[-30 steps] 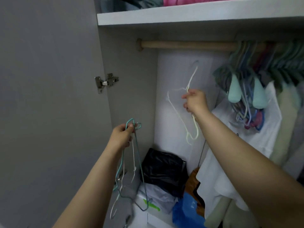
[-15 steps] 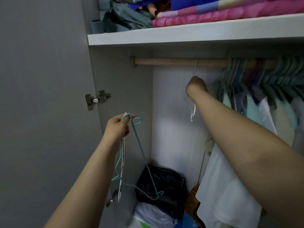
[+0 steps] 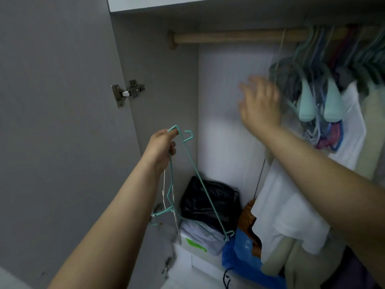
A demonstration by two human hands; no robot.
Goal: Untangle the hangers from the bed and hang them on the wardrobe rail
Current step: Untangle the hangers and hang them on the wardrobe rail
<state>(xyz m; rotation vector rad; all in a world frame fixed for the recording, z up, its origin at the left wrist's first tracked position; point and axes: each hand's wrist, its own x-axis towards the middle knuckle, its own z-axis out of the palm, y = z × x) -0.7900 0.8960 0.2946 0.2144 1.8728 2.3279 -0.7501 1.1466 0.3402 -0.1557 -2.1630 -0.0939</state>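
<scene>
While the blurred right hand (image 3: pixel 259 105) spreads empty, the left hand (image 3: pixel 161 146) grips teal hangers (image 3: pixel 200 184), their lower tangle unclear.

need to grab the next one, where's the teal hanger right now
In the head view the teal hanger hangs at lower centre, pinched at its top by the left hand, in front of the black bag on the wardrobe floor.

Dim grey wardrobe interior (image 3: pixel 158 65), door hinge (image 3: pixel 128 93), perhaps a white back panel (image 3: pixel 227 122).
</scene>
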